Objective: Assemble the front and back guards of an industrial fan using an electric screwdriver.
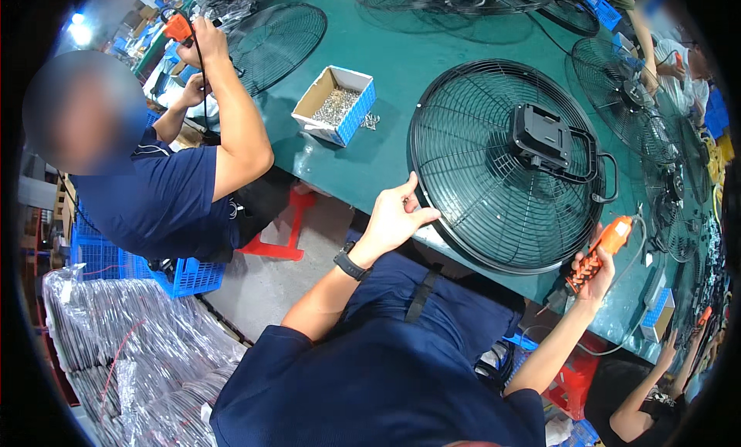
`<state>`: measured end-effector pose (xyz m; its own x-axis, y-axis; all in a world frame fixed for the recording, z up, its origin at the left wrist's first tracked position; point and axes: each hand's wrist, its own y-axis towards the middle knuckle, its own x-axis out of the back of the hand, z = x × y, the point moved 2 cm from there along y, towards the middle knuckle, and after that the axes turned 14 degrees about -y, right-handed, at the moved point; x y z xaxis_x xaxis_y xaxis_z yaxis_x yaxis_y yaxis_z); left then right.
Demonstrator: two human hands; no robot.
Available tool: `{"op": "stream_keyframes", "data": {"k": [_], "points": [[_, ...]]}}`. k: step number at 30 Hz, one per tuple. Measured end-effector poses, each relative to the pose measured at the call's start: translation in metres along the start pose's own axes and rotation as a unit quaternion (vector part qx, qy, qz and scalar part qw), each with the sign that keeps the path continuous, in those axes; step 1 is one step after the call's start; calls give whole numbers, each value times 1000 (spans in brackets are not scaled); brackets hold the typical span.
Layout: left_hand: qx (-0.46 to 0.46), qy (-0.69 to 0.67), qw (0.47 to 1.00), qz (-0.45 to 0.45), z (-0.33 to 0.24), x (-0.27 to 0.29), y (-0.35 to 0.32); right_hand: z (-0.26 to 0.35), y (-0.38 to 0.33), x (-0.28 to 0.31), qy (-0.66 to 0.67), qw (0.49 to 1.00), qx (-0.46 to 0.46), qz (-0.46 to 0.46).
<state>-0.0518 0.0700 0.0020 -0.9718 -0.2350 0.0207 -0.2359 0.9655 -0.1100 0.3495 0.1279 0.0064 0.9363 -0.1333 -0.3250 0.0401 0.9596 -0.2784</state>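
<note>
A large round black fan [494, 208] lies on the green table in front of me, its wire guard facing up. A black housing [543, 134] and a curved handle sit on its right half. My left hand [392, 219] grips the fan's outer rim at the lower left, thumb and fingers around the edge. Near the rim's lower right, my right hand [594, 276] is wrapped round an orange electric screwdriver [615, 235] with a cord at its upper end. The tool's tip is hard to make out and stands apart from the fan.
An open box [333, 105] of small metal fasteners stands on the green table [394, 150], some spilled beside it. A co-worker [147, 192] at left holds another orange tool [177, 28] over a fan guard [279, 47]. More fans [617, 92] and people are at right. Plastic-wrapped stacks [139, 354] stand lower left.
</note>
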Motion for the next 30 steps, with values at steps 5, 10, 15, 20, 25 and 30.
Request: {"op": "stream_keyframes", "data": {"k": [5, 10, 15, 20, 25, 30], "points": [[11, 59, 998, -5, -1, -4, 2, -4, -3, -2, -11, 1000, 9, -16], [0, 57, 998, -26, -1, -6, -1, -4, -3, -1, 3, 1000, 5, -25], [14, 59, 998, -11, -4, -9, -5, -3, 0, 6, -28, 1000, 6, 2], [-20, 84, 994, 74, -7, -22, -22, 17, 15, 26, -84, 993, -21, -75], [-16, 118, 991, 62, 0, -12, -18, 39, -5, 26, -109, 982, 73, -135], [-89, 65, 994, 16, 7, -30, -13, 70, -54, -30, -4, 976, 216, -31]]}}
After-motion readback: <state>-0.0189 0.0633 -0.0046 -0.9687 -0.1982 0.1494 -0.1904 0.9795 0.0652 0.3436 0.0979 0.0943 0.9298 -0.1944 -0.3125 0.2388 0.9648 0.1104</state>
